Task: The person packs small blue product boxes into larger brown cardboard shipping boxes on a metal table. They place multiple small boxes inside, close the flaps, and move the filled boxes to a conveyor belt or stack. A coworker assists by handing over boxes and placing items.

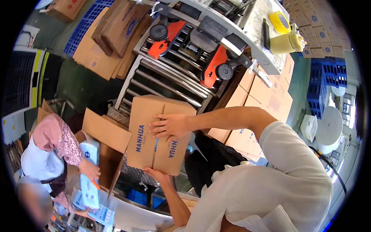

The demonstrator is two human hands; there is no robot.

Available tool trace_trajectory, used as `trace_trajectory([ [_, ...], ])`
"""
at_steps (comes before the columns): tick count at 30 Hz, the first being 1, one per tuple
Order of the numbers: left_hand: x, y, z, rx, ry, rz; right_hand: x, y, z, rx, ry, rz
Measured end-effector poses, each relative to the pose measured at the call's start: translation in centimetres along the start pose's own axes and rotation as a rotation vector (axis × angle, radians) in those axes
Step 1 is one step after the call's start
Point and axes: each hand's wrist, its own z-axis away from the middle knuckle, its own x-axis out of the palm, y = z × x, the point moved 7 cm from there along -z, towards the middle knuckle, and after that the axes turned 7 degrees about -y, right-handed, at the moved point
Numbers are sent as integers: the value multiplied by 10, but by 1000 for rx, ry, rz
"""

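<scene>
Tan rectangular cardboard carton (159, 152): at the end of the steel roller conveyor (166, 83), just beside an open brown cardboard box (106, 131).
Right hand (168, 125): bare, spread flat on the carton's printed face, fingers loosely parted.
Left hand (157, 175): bare, at the carton's lower edge, apart from the right; its grip underneath is hidden.
Handling: probably stiff-walled and dry, little prone to slip; weight cannot be told; corners may crush.
Hold: best by opposite lower edges, palms flat, clear of the central seam.
</scene>
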Motion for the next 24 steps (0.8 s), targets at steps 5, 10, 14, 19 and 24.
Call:
trace_trajectory([
  [5, 63, -42, 4, 182, -333, 194, -32, 41, 10, -92, -15, 22],
  [10, 108, -19, -42, 135, -136, -108, -62, 84, 46, 88, 86, 126],
  [14, 160, -8, -84, 125, -81, -340, -102, 118, 90, 237, 167, 207],
  [19, 186, -15, -103, 157, -118, -474, -118, 125, 121, 343, 214, 288],
  [24, 228, -36, -120, -4, -355, -389, -120, 124, 142, 614, 348, 392],
])
